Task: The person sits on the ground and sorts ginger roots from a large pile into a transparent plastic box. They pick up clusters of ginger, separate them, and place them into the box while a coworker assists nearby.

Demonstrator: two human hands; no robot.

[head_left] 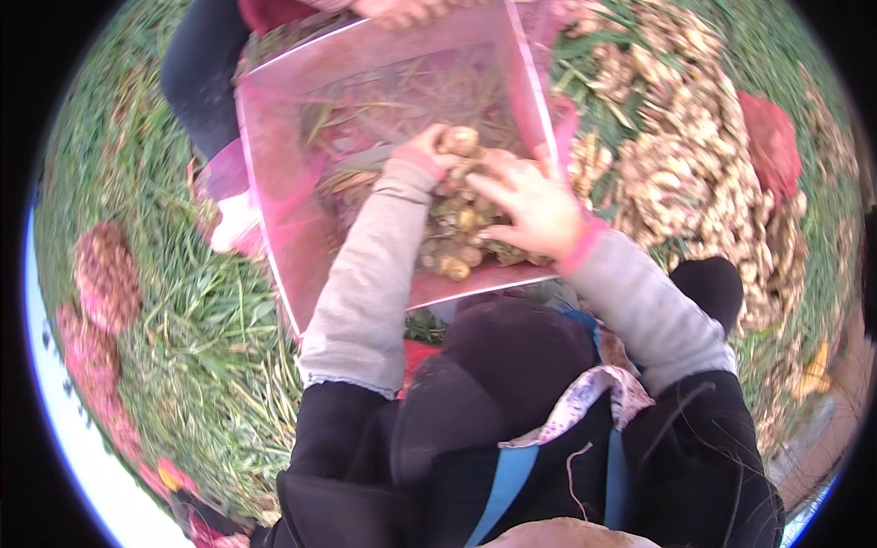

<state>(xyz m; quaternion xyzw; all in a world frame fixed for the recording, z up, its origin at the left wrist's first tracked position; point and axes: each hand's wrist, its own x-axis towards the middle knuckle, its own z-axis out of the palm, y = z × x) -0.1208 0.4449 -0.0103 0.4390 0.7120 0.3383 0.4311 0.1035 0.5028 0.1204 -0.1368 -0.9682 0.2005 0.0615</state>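
My left hand (428,151) is inside a box frame (329,301) lined with pink mesh, its thumb and fingers closed around a knobbly ginger root (460,140). Just to the right, my right hand (531,205) reaches over the frame's near right corner with spread, slightly blurred fingers. It lies over a clump of ginger-like roots (462,226) and touches it; whether it grips any part cannot be told. Dry stalks and leaves lie on the mesh farther back in the box.
A large heap of roots (685,164) lies right of the box, beside a red sack (771,147). Filled mesh sacks (107,277) rest on the grass at the left. Another person's hand (404,10) is at the box's far edge, near a dark-clad leg (205,75).
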